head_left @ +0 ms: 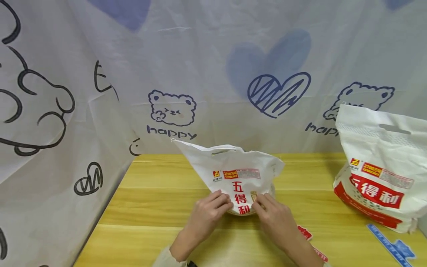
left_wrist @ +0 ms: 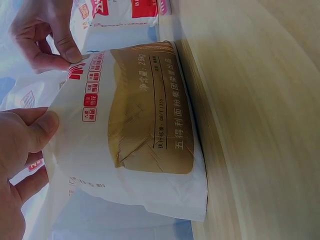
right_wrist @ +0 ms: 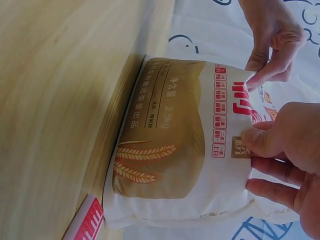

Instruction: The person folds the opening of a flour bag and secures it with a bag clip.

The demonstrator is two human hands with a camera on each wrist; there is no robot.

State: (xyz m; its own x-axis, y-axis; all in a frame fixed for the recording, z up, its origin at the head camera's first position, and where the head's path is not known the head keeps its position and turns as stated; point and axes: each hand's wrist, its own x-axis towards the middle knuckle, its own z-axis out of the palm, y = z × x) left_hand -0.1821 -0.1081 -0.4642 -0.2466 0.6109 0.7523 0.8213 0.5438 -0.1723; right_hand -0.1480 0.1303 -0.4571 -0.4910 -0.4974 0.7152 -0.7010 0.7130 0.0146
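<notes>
A white flour bag [head_left: 238, 165] with red characters stands on the table in front of me. Its top, with a slot handle, flares out and leans to the left. My left hand [head_left: 207, 213] pinches the front of the bag on the left side, thumb outside, as the left wrist view shows of the left hand [left_wrist: 22, 150]. On the opposite side, my right hand [head_left: 275, 218] pinches a fold of the same front. In the right wrist view the right thumb presses beside a small brown label [right_wrist: 241, 147]. The bag's lower front carries a brown panel [left_wrist: 150, 115] marked 2.5kg.
A second, fuller white and red bag [head_left: 377, 170] stands at the right on the wooden table [head_left: 150, 207]. Near it lies a blue cutout strip [head_left: 388, 244]. Red cutout pieces [head_left: 304, 233] lie by my right forearm. Printed cloth [head_left: 207, 55] hangs behind and at the left.
</notes>
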